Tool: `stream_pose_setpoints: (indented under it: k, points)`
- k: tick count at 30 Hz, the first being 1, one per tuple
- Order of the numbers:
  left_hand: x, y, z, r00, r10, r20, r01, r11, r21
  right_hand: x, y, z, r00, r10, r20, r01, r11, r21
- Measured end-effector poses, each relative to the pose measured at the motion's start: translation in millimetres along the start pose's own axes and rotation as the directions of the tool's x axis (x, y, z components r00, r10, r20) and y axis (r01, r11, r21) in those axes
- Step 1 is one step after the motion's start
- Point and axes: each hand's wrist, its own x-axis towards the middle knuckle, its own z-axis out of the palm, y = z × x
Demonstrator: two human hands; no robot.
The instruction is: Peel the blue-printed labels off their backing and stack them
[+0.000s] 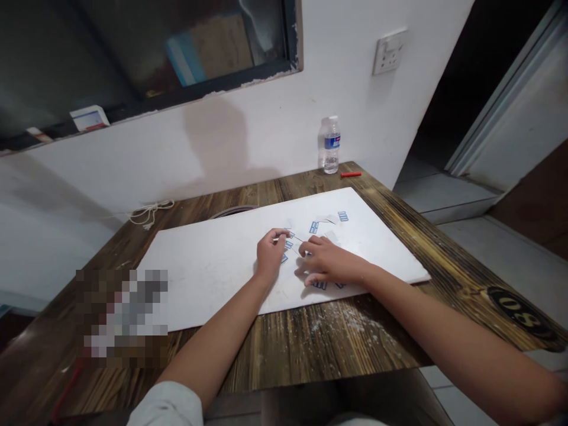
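Observation:
A large white board (199, 266) lies on the wooden table, with several small blue-edged pieces on its right half. My left hand (271, 251) is over the middle of the board, thumb and fingertips pinched at a small blue-edged piece (289, 244) or the thin dark line beside it; which one is too small to tell. To its right, my right hand (326, 260) is low over the board with its fingers spread and curved. Beyond the hands lie a blue-edged piece (314, 227) and another (342, 216) farther right. More pieces are partly hidden under my right hand.
A water bottle (331, 148) stands at the back of the wooden table (275, 355), near a red stick-like object (351, 174). A white cable (151, 214) lies at the back left. A pixelated patch covers the board's left end.

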Motion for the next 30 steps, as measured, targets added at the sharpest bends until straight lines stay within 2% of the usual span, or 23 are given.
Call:
stream_pose_setpoints:
  k: [6, 10, 13, 15, 19, 24, 28, 30]
  points:
    - [-2.1, 2.5, 1.5, 0.997, 0.011, 0.074, -0.011, 1.000, -0.005, -2.6, 6.8, -5.3, 0.996, 0.060, -0.071, -0.059, 0.998, 0.023]
    - [-3.9, 0.8, 1.6, 0.992, 0.027, 0.124, -0.029, 0.999, 0.019, -4.0, 18.0, -1.4, 0.962, 0.216, -0.169, -0.215, 0.976, 0.025]
    - [-4.9, -0.7, 1.5, 0.990, 0.028, 0.137, -0.037, 0.997, 0.067, -5.3, 25.7, 2.6, 0.935, 0.313, -0.168, -0.322, 0.946, -0.029]
    - [-3.9, -2.9, 1.5, 0.994, 0.008, 0.108, -0.017, 0.996, 0.083, -6.1, 28.6, 4.2, 0.926, 0.348, -0.149, -0.359, 0.931, -0.057]
    - [1.1, -9.8, 1.0, 0.998, -0.056, 0.019, 0.055, 0.997, 0.059, -6.6, 29.7, 3.6, 0.915, 0.374, -0.155, -0.383, 0.923, -0.035]
    - [3.2, -11.7, 0.1, 0.999, -0.044, -0.032, 0.047, 0.996, 0.081, -7.5, 34.2, 0.0, 0.882, 0.417, -0.220, -0.427, 0.904, 0.001]
    - [0.5, -5.1, 0.2, 0.999, 0.002, 0.044, -0.007, 0.992, 0.126, -11.1, 39.8, -2.8, 0.881, 0.410, -0.237, -0.426, 0.905, -0.017]
    - [-1.1, -1.9, 0.4, 0.990, 0.077, 0.116, -0.099, 0.974, 0.202, -13.1, 39.7, -4.6, 0.890, 0.393, -0.230, -0.413, 0.910, -0.041]
